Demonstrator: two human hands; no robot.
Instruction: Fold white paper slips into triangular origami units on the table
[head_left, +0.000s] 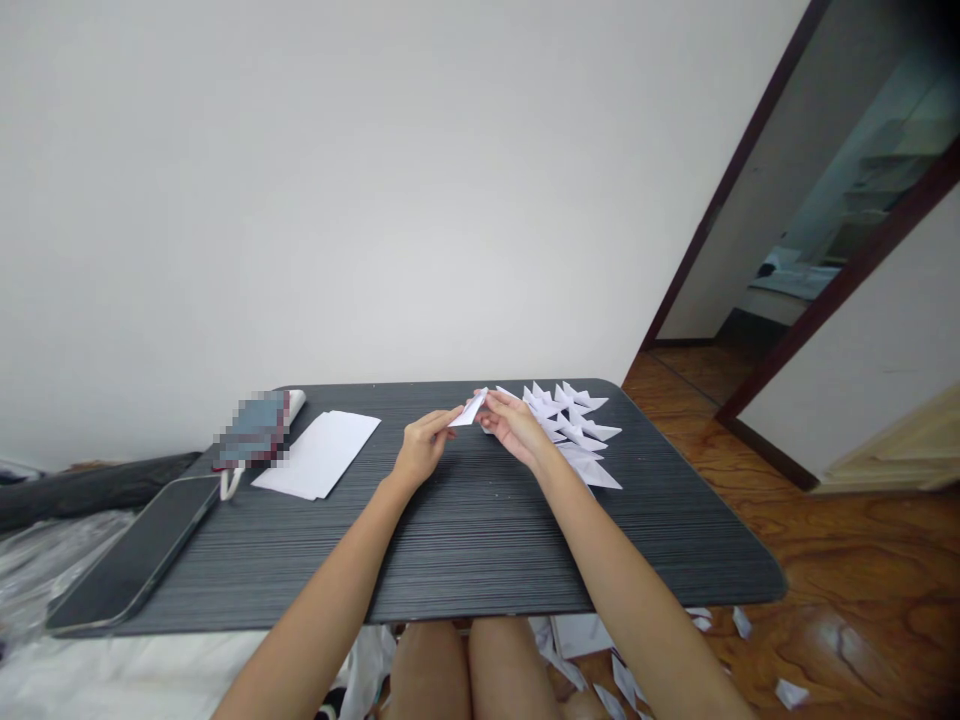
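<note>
Above the middle of the dark table, a small piece of folded white paper (469, 410) is pinched between both hands. My left hand (424, 445) grips its left end with thumb and fingers. At the upper right end, my right hand (514, 422) has its fingers closed on the same paper. Just beyond and to the right of that hand lies a cluster of several pointed, folded white paper shapes (581, 430), partly hidden by it. To the left, a stack of flat white paper sheets (322, 455) rests on the table.
The black striped table (480, 560) stands against a white wall. A phone (142, 555) lies at its left edge, beside a blurred-out object (255, 430) with a white cable (231, 482). Paper scraps (791, 693) are scattered on the wooden floor. A doorway opens at the right.
</note>
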